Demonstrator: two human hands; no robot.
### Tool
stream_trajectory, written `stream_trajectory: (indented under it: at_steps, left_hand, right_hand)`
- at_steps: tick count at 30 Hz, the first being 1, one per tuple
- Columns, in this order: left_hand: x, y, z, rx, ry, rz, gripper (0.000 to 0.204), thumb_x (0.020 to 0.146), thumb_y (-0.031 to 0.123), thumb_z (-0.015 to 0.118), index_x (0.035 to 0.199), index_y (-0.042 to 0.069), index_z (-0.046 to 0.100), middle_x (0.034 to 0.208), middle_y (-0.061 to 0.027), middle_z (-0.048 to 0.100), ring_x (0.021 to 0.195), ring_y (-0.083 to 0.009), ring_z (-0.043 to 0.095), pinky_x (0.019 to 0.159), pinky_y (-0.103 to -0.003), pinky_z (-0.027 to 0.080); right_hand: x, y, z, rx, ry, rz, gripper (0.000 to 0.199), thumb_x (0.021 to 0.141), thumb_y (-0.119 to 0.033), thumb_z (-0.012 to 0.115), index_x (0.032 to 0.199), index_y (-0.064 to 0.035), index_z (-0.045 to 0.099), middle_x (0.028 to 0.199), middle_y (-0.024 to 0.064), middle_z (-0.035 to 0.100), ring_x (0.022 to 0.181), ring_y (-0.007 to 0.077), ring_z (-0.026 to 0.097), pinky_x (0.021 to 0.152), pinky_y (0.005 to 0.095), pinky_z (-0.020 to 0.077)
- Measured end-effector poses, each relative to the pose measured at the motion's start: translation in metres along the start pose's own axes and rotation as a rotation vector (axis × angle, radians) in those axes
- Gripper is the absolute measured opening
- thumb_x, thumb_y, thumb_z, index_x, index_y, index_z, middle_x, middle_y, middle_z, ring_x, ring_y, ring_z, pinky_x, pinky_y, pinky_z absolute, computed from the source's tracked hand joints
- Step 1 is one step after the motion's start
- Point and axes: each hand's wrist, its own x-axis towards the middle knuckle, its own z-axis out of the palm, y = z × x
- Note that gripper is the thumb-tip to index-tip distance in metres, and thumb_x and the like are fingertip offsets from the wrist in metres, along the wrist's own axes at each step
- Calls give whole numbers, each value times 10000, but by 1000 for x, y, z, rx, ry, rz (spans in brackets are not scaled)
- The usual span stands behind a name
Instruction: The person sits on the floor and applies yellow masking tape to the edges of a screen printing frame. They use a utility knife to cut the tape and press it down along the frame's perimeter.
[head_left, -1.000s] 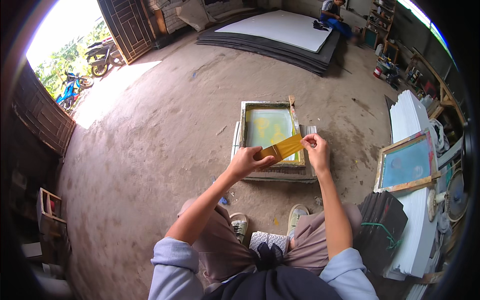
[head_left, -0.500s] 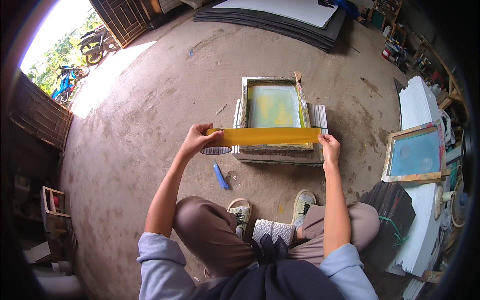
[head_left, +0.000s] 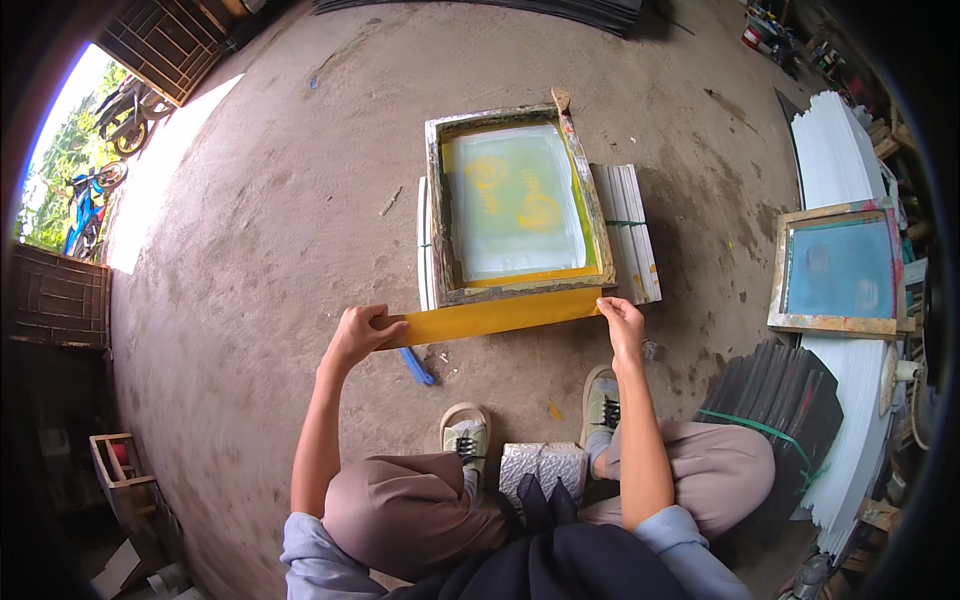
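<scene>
A wide strip of yellow tape (head_left: 500, 315) is stretched taut between my hands along the near edge of a wooden screen-printing frame (head_left: 437, 190). My left hand (head_left: 358, 338) is closed on the tape roll's end of the strip; the roll itself is mostly hidden. The strip's other end is pinched by the thumb and fingers of my right hand (head_left: 622, 325), close to the frame's near right corner. Pale mesh (head_left: 510, 245) with yellow patches fills the frame. Beneath it lies a stack of white boards (head_left: 630, 240) tied with green string.
A blue cutter knife (head_left: 416, 367) lies on the concrete floor by my left hand. To the right, another framed screen (head_left: 840, 265) leans on stacked white sheets (head_left: 835, 150), near a tied dark bundle (head_left: 770, 420). A wooden stick (head_left: 561, 100) projects from the frame's far corner.
Both hands have come nearer to me and left with the tape, which now tilts up toward the right. My view has shifted closer to the frame, whose near edge now shows more fully.
</scene>
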Motion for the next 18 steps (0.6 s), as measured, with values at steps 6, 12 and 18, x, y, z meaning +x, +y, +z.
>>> stream_trajectory:
  at_steps: [6,12,18]
  left_hand:
    - [3,-7,7,-145,57,-47,466,760,360,767,628,-1,503,527,-28,417,513,-74,374,453,-285,336]
    - [18,9,11,-50,68,37,472,758,377,757,642,-20,529,513,-78,478,465,-116,431,461,-312,374]
    - [26,5,13,23,82,54,482,755,402,749,629,-9,531,507,-86,500,450,-142,449,466,-319,387]
  right_hand:
    - [13,-6,15,-182,124,-59,268,817,-271,716,880,-16,667,800,51,677,740,139,618,705,252,462]
    - [21,-9,22,-395,280,-90,263,806,-362,685,821,-100,672,774,6,686,790,191,644,882,474,388]
    - [27,1,23,-369,296,-64,261,787,-373,691,828,-116,678,786,0,691,798,193,648,860,453,405]
